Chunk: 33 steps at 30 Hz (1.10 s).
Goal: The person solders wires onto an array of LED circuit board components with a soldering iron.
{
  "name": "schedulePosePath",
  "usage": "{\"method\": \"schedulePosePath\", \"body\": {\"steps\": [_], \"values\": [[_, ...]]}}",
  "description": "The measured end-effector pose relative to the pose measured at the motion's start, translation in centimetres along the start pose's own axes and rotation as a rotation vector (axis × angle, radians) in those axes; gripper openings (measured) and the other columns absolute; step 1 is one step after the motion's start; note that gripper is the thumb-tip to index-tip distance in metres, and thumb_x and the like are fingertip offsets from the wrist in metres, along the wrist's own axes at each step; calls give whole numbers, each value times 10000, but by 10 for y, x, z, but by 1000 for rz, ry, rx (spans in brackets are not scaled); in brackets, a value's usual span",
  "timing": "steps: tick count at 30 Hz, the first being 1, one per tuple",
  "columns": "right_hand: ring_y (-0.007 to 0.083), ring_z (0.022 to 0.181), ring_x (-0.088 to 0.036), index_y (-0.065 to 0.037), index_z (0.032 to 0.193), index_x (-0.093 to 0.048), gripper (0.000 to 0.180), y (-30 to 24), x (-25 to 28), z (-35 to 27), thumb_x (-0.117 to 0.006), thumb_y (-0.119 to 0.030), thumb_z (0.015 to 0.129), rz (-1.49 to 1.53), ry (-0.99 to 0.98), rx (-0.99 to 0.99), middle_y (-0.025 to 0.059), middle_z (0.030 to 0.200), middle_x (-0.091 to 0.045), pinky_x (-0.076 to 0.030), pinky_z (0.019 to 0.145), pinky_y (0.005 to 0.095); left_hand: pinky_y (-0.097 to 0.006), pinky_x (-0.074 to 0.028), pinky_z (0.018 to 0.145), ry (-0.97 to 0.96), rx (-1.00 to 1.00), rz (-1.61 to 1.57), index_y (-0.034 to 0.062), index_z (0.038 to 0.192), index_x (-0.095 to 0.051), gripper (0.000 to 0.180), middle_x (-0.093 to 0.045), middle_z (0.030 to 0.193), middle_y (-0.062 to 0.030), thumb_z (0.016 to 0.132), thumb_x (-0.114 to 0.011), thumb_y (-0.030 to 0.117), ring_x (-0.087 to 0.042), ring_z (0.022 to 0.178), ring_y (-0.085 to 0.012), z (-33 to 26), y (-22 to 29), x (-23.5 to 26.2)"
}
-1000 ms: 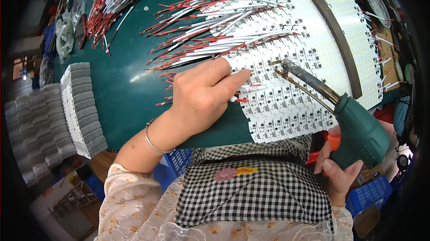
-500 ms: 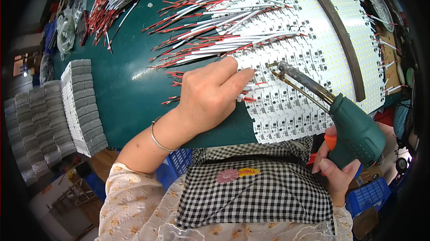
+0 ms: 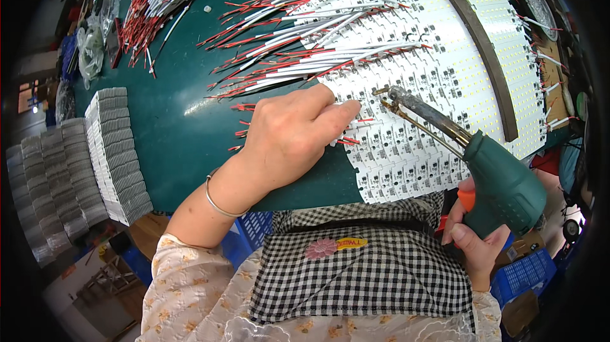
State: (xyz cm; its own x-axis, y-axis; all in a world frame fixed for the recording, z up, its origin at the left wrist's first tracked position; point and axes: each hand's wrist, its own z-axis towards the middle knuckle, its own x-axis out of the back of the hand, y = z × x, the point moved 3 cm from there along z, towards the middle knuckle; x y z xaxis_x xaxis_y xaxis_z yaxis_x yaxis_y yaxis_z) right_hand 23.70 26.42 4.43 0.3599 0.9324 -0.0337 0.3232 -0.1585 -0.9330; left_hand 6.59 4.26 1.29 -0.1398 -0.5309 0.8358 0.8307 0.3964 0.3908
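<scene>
My left hand (image 3: pixel 289 129) is closed over the near edge of the white LED circuit boards (image 3: pixel 406 173), its thumb and finger pinched together. Short red-tipped wires (image 3: pixel 347 142) poke out on both sides of it; the part inside the fingers is hidden. My right hand (image 3: pixel 475 245) grips a dark green soldering gun (image 3: pixel 505 183) with an orange trigger. The gun's blackened tip (image 3: pixel 384 95) hovers over or touches the boards just right of my left fingertips; which one I cannot tell. Rows of white-sleeved wires (image 3: pixel 318 65) with red and black ends lie across the boards' left side.
A dark curved bar (image 3: pixel 480 49) rests on the boards. At the far left of the green table (image 3: pixel 184 151) is a heap of wires (image 3: pixel 166 8). Stacked pale strips (image 3: pixel 117 154) stand at the left edge. A blue crate (image 3: pixel 524 276) sits lower right.
The soldering gun's tip has shifted slightly left and up, nearer my left fingertips. My left hand has moved very little and stays closed.
</scene>
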Motion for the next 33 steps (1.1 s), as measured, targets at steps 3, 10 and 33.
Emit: {"method": "schedulePosePath", "body": {"steps": [3,10,33], "values": [[142,582,-530,93,1251,-452,588,3,8,-3,-729,-71,760,-6,-96,-43,125,903,-559,-467,508,254,-304,-469,482,-2,17,21,82,963,-701,384,-598,718,-53,623,-603,-66,-585,568,-195,-1,1,0],[149,708,-554,75,1324,-444,585,10,12,-5,-664,60,782,-2,-189,-90,167,1232,-559,-503,583,272,-322,-483,492,0,18,-1,48,974,-679,381,-601,726,-70,622,-591,-72,-595,581,-221,-2,1,-3],[150,624,-551,59,1255,-426,529,13,2,-1,-670,23,787,-131,-181,-36,128,885,-554,-506,513,270,-320,-472,483,-4,11,-98,53,969,-674,462,-603,743,-68,560,-556,-128,-605,606,-222,0,-5,-3]]}}
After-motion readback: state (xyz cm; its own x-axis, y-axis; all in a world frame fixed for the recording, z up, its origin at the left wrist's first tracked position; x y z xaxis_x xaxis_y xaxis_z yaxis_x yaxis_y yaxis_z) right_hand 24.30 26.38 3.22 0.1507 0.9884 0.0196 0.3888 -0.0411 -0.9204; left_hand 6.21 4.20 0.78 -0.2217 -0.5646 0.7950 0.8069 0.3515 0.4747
